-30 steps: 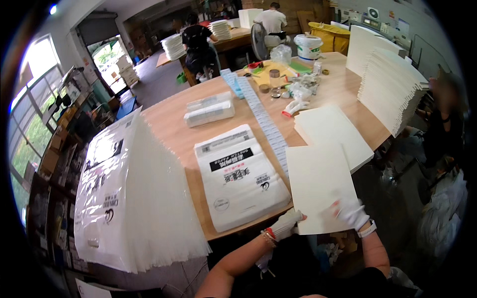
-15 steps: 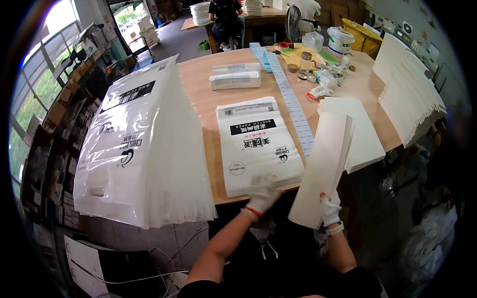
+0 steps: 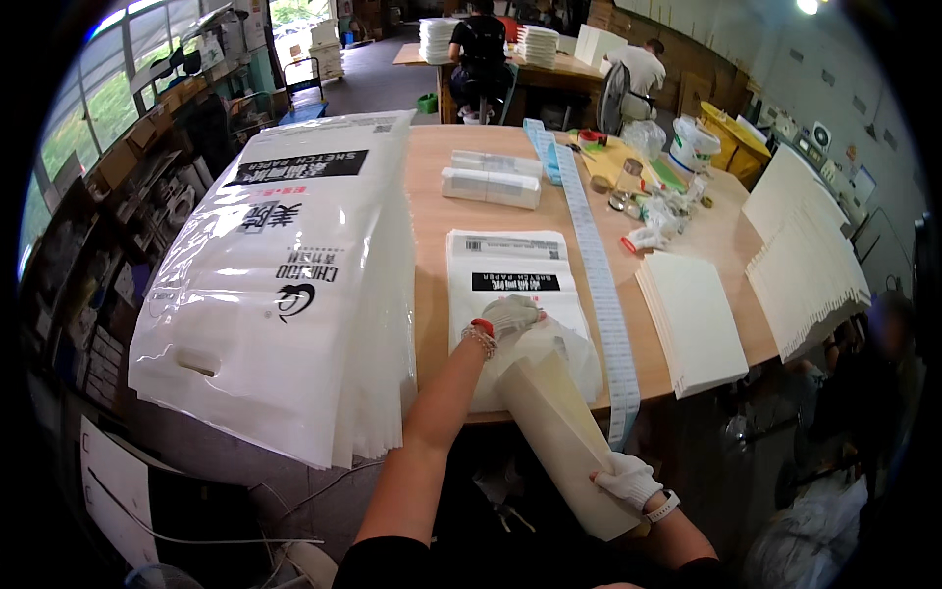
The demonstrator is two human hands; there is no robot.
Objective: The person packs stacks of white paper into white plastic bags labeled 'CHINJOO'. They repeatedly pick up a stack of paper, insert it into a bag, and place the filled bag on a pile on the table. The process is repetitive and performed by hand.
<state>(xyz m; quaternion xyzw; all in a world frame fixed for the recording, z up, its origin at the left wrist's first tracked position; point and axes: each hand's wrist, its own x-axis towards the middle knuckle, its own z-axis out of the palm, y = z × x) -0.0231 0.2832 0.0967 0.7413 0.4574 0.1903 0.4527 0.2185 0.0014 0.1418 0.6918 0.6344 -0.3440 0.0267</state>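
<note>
My left hand [image 3: 510, 316], in a white glove, grips the open mouth of a clear plastic bag [image 3: 520, 294] with black print that lies on the wooden table [image 3: 432, 226]. My right hand [image 3: 628, 481], also gloved, holds the near end of a cream stack of paper sheets [image 3: 559, 432], tilted up with its far end inside the bag's mouth. Both hands are at the table's near edge.
A tall pile of large printed plastic bags [image 3: 285, 285] fills the left side. A long strip of labels [image 3: 594, 265] runs down the table. Paper stacks lie at the right [image 3: 692, 319] and far right [image 3: 800, 265]. Tape, cups and clutter [image 3: 638, 196] sit beyond. People work at a far table [image 3: 481, 49].
The paper stack has swung from beside the bag to its mouth, far end entering. My left hand has lifted the bag's opening. The view has shifted left.
</note>
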